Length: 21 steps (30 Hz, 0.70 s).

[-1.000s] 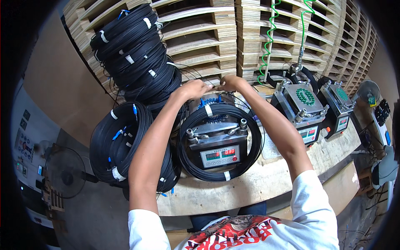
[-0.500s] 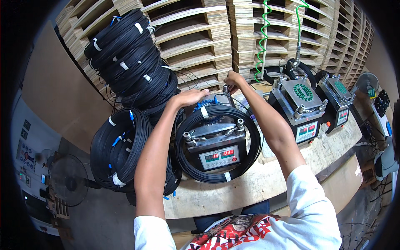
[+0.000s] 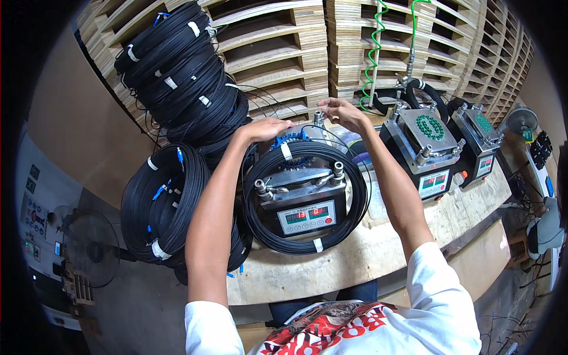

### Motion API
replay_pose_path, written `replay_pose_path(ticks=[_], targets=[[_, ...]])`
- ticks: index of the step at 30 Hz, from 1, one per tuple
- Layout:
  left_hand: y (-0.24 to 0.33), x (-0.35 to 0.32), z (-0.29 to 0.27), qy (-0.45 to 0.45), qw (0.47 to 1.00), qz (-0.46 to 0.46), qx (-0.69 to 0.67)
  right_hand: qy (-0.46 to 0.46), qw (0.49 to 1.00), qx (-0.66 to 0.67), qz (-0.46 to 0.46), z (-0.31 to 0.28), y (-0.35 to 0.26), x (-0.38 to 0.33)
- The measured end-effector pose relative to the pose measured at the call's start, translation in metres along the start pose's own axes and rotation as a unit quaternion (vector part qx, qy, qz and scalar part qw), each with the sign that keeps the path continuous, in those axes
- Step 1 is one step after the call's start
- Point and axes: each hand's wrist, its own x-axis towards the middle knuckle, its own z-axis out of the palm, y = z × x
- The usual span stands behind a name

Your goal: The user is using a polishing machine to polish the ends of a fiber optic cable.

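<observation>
Here, a person in a white printed shirt reaches both bare arms over a boxy metal machine (image 3: 269,208) on a wooden table (image 3: 355,260). A large coil of black cable (image 3: 287,244), bound with white tape, leans around the machine's front, framing its lit display (image 3: 306,217). Blue plugs (image 3: 303,134) sit along the top plate, just behind the coil's upper edge. The left hand (image 3: 267,129) lies at the machine's back left, fingers stretched out together; whether they grip anything cannot be told. The right hand (image 3: 346,113) is at the back right corner, beside an upright metal post (image 3: 319,118), its thumb and fingers loosely apart; contact with the post is unclear. To the left stand a tall stack of black coils (image 3: 183,83) and a lower pile (image 3: 190,213). To the right are two similar machines (image 3: 435,133) with green-dotted tops. Wooden pallets (image 3: 278,47) rise behind.
</observation>
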Motion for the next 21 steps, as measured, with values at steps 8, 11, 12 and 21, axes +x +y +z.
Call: replay_pose_path(ticks=[8, 11, 12, 21], targets=[[0.005, -0.01, 0.0, 0.033, 0.999, -0.01, 0.015, 0.111, 0.946, -0.292, 0.086, 0.01, -0.004, 0.005], [0.006, -0.01, 0.001, 0.041, 0.999, -0.009, 0.026, 0.036, 0.999, 0.009, 0.002, 0.003, 0.002, -0.002], [0.007, -0.011, 0.001, 0.048, 0.998, -0.011, 0.04, 0.034, 0.999, 0.008, 0.0, 0.002, 0.004, 0.001], [0.017, -0.009, 0.006, 0.043, 0.998, -0.019, 0.032, 0.138, 0.958, -0.253, 0.017, 0.004, 0.007, 0.01]])
